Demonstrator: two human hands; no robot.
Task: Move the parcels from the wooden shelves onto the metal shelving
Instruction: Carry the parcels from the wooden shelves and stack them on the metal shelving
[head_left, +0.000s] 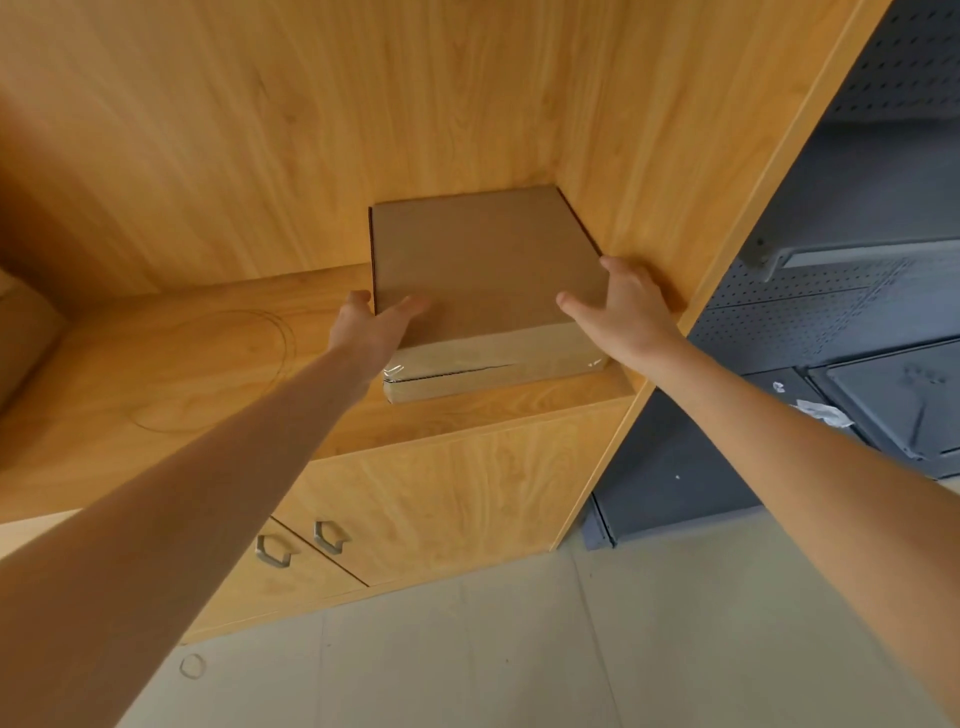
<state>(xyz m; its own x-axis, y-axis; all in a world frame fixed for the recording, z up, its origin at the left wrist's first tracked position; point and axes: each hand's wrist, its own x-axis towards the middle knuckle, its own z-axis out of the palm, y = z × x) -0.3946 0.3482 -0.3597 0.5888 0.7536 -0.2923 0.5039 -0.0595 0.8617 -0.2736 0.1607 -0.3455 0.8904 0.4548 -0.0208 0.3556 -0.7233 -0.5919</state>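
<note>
A flat brown cardboard parcel (483, 270), taped along its near edge, lies on the wooden shelf (218, 364), pushed into the right back corner. My left hand (371, 325) grips its near left corner, thumb on the top face and fingers round the left side. At the parcel's right edge my right hand (621, 306) holds on, thumb lying over the top and fingers down between the parcel and the shelf's side wall. The dark grey metal shelving (857, 254) stands directly to the right of the wooden unit.
Below the shelf are wooden cabinet doors with metal handles (328, 536). Part of another cardboard box (21, 332) shows at the far left of the shelf. A dark tray (904, 400) sits low on the metal shelving. Pale floor (519, 649) lies below.
</note>
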